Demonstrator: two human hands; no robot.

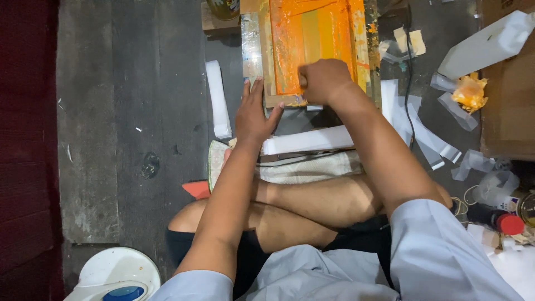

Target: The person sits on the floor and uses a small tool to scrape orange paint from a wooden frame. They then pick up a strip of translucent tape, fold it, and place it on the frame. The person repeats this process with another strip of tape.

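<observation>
Left hand point(253, 114) spread flat on the orange-inked screen frame point(312, 44), right hand point(323, 81) fisted around a squeegee handle, frame's length extending ahead.

Over on the left, a long white strip point(217, 106) lies flat on the grey concrete floor point(128, 111). Far right, a brown cardboard box point(510, 111) sits with a crumpled orange-stained rag point(470, 92) just beside it, and a white rectangular carton point(487, 43) leans above. Clear plastic scraps point(446, 150) litter the floor nearby. Bottom right, a dark bottle with a red cap point(496, 220). Bottom left, a white rounded plastic appliance point(114, 276).
</observation>
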